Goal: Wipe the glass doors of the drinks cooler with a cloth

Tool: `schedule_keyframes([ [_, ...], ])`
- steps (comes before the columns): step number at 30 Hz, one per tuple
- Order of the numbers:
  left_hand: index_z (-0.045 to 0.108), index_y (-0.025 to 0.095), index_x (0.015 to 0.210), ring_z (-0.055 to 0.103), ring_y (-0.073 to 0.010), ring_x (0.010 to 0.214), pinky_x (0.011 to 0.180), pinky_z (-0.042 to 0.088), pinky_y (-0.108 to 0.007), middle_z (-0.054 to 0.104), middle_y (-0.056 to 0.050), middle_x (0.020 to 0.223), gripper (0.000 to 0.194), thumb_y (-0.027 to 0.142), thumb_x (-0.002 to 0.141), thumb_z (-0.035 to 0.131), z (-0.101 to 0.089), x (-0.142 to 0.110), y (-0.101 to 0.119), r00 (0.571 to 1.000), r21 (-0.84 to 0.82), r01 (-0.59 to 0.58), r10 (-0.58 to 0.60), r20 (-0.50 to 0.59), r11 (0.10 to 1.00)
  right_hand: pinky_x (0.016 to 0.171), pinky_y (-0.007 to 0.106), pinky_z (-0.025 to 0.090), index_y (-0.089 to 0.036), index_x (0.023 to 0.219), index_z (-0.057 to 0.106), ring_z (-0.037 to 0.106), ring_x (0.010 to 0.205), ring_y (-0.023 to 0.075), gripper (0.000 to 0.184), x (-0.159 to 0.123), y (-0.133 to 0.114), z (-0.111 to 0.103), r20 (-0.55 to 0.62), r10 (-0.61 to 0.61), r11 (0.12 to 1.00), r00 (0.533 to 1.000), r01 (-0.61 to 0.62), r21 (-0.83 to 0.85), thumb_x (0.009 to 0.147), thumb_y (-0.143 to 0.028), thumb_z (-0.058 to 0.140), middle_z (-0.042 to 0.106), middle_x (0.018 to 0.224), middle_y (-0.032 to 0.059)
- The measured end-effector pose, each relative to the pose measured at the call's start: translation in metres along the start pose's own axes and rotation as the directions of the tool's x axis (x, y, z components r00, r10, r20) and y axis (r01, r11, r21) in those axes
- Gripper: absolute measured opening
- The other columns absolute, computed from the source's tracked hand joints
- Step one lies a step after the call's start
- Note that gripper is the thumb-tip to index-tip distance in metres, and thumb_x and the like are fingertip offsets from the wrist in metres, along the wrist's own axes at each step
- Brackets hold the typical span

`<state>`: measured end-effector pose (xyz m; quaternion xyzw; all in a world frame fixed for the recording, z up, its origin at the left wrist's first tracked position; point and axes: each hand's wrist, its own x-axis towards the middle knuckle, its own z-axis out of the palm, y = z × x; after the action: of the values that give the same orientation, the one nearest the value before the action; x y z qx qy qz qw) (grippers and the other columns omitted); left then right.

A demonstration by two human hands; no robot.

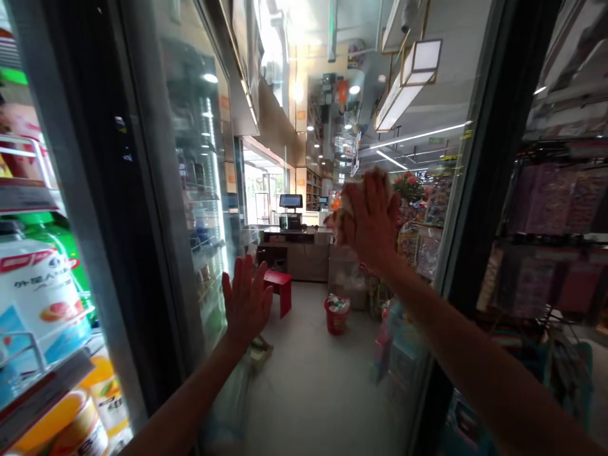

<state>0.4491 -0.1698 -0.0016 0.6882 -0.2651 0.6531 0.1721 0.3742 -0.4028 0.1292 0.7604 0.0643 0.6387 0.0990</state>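
Note:
In front of me is a glass door [304, 373] in a dark frame. My left hand [247, 297] is raised at the left of the pane, palm forward and fingers up, seemingly flat on the glass. My right hand [373, 221], a little blurred, is higher and to the right. Under its palm and fingers a crumpled light cloth [338, 225] is pressed toward the glass, its edge showing left of the hand. Most of the cloth is hidden behind the hand.
Drink bottles [40, 304] stand on racks at the far left. Beyond the glass are a red stool [284, 288], a filled red bucket [336, 320] and a checkout counter [304, 256] with a monitor [291, 201]. Packaged goods [546, 196] hang at the right.

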Motion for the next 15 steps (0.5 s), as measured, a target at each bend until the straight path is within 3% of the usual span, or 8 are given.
schedule_keyframes([
  [2,0.021,0.024,0.141,0.016,-0.0254,0.137,0.111,0.011,-0.049,0.017,-0.008,0.148,0.060,0.025,0.086,0.045,-0.001,0.000,0.000,1.000,-0.009,-0.004,0.004,-0.009,1.000,0.107,0.058,0.013,-0.021,0.139,0.027,0.010,0.138,0.0297,0.054,0.021,-0.009,0.001,-0.052,0.039,0.999,0.998,-0.039,-0.005,0.086,-0.031,0.037,0.018,0.150,0.0082],
  [4,0.023,0.023,0.140,0.017,-0.0248,0.136,0.112,0.012,-0.048,0.020,-0.009,0.148,0.058,0.024,0.086,0.045,-0.001,-0.001,0.000,0.999,-0.013,-0.010,0.010,-0.030,1.000,0.109,0.054,0.014,-0.022,0.138,0.030,0.011,0.138,0.0281,0.054,-0.006,-0.034,0.009,0.003,-0.144,0.989,0.990,0.144,0.020,0.085,-0.031,0.039,0.021,0.149,0.0083],
  [7,0.028,0.021,0.138,0.022,-0.0230,0.135,0.111,0.015,-0.047,0.027,-0.009,0.145,0.054,0.020,0.086,0.042,-0.001,-0.003,0.000,0.996,-0.017,-0.030,0.029,-0.079,0.999,0.113,0.045,0.012,-0.026,0.132,0.039,0.016,0.137,0.0213,0.048,-0.091,-0.069,0.021,0.088,-0.544,0.838,0.834,0.536,0.104,0.084,-0.029,0.042,0.031,0.146,0.0017],
  [9,0.032,0.020,0.137,0.025,-0.0224,0.134,0.110,0.018,-0.046,0.032,-0.010,0.143,0.052,0.019,0.086,0.041,-0.001,-0.004,-0.003,0.994,-0.016,-0.037,0.036,-0.102,0.999,0.114,0.041,0.011,-0.028,0.129,0.042,0.018,0.137,0.0178,0.045,-0.129,-0.064,0.021,0.101,-0.674,0.737,0.732,0.657,0.158,0.085,-0.031,0.041,0.034,0.144,-0.0025],
  [10,0.034,0.019,0.136,0.025,-0.0225,0.134,0.110,0.019,-0.046,0.034,-0.011,0.142,0.050,0.018,0.086,0.042,-0.001,-0.003,-0.004,0.993,-0.016,-0.039,0.037,-0.108,0.999,0.113,0.042,0.010,-0.030,0.130,0.042,0.019,0.137,0.0178,0.045,-0.135,-0.051,0.017,0.115,-0.660,0.750,0.742,0.642,0.156,0.085,-0.032,0.041,0.034,0.144,-0.0032],
  [11,0.035,0.018,0.135,0.026,-0.0226,0.134,0.110,0.020,-0.046,0.036,-0.011,0.141,0.050,0.019,0.085,0.042,-0.001,-0.003,-0.005,0.992,-0.016,-0.043,0.041,-0.115,0.999,0.113,0.044,0.010,-0.031,0.131,0.040,0.018,0.137,0.0191,0.046,-0.133,-0.033,0.011,0.134,-0.593,0.805,0.794,0.578,0.133,0.085,-0.032,0.041,0.034,0.144,-0.0029],
  [13,0.038,0.019,0.133,0.028,-0.0218,0.133,0.109,0.021,-0.045,0.038,-0.011,0.139,0.048,0.019,0.085,0.043,-0.003,-0.002,-0.005,0.989,-0.018,-0.056,0.053,-0.137,0.998,0.110,0.052,0.010,-0.028,0.135,0.034,0.017,0.138,0.0247,0.050,-0.113,0.012,-0.004,0.096,-0.308,0.951,0.947,0.309,0.005,0.086,-0.032,0.039,0.030,0.146,0.0029],
  [15,0.040,0.022,0.131,0.029,-0.0207,0.133,0.111,0.018,-0.044,0.039,-0.009,0.139,0.046,0.019,0.086,0.043,-0.005,-0.006,0.004,0.982,-0.007,-0.060,0.058,-0.179,0.998,0.106,0.057,0.014,-0.021,0.138,0.030,0.018,0.137,0.0293,0.053,-0.088,0.053,-0.021,-0.018,-0.066,0.992,0.998,0.063,-0.110,0.087,-0.035,0.035,0.020,0.149,0.0101],
])
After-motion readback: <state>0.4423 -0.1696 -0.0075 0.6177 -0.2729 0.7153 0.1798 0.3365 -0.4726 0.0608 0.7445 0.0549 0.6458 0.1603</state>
